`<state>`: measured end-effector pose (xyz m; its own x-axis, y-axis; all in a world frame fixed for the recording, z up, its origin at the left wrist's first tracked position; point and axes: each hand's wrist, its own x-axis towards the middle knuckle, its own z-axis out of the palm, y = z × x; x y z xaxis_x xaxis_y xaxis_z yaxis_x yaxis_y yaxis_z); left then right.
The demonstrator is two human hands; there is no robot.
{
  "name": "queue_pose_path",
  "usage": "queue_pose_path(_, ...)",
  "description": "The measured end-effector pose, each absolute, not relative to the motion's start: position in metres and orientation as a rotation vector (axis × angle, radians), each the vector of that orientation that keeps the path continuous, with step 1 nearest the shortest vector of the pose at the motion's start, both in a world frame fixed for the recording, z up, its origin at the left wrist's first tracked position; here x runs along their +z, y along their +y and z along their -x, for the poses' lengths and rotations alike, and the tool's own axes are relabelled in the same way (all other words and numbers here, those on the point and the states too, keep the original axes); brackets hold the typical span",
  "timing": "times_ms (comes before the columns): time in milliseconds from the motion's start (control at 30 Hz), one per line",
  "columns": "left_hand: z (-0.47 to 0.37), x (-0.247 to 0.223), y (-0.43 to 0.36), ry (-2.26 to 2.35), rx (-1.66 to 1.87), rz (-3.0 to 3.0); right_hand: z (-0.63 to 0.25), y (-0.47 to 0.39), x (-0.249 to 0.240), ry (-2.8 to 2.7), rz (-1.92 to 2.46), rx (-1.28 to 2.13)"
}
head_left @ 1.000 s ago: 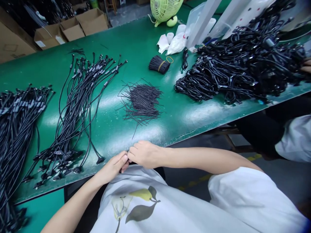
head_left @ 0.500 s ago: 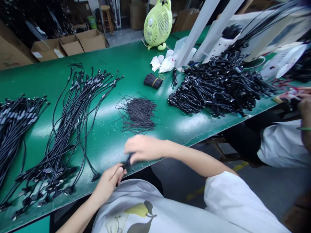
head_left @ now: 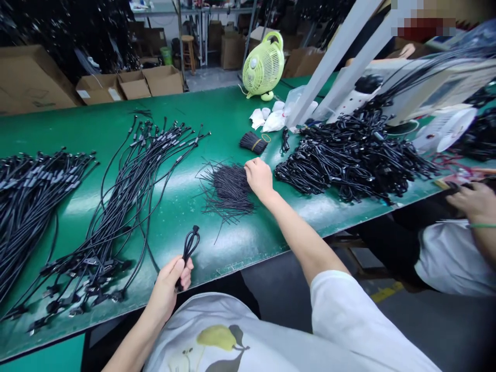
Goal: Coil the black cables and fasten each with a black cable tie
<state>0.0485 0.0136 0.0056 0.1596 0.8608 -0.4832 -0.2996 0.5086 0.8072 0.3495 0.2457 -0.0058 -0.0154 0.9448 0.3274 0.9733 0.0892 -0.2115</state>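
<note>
A folded black cable (head_left: 190, 243) stands up out of my left hand (head_left: 172, 281), whose fingers are wrapped round its lower part at the table's front edge. My right hand (head_left: 259, 178) is at the right edge of a pile of thin black twist ties (head_left: 230, 192). Its fingertips are pinched together against the tie ends; whatever is between them is hidden. Left of the pile, a spread of long black cables (head_left: 132, 191) lies on the green table (head_left: 217, 119), with grey sleeves near the far ends and black connectors near me.
Another bunch of cables (head_left: 39, 191) lies far left. Behind the pile are a banded bundle of ties (head_left: 253, 142) and a green fan (head_left: 263, 67). A heap of coiled cables (head_left: 349, 155) fills the right side, near a co-worker's hand (head_left: 475, 201).
My right hand has left the cable at my left hand and moved up and right to the ties. My left hand has risen slightly, with the folded cable now upright in it.
</note>
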Motion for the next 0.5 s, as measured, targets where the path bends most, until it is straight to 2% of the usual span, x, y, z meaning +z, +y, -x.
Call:
queue_pose_path(100,-0.057,0.013,0.015,1.059,0.943,-0.636,-0.33,0.209,0.008,-1.89,1.733,0.041)
queue_pose_path(267,-0.068,0.016,0.023,0.942,1.031,-0.723,-0.248,0.106,0.005,-1.806,1.239,0.927)
queue_pose_path(333,-0.066,0.013,0.024,0.953,1.059,-0.772,-0.224,0.069,0.002,-1.811,1.115,1.119)
queue_pose_path(400,-0.061,0.011,0.023,1.011,1.091,-0.833,-0.212,0.048,0.0,-1.916,1.062,0.999)
queue_pose_path(500,-0.052,0.012,0.019,1.198,1.117,-0.995,-0.212,0.043,0.004,-2.248,0.945,0.415)
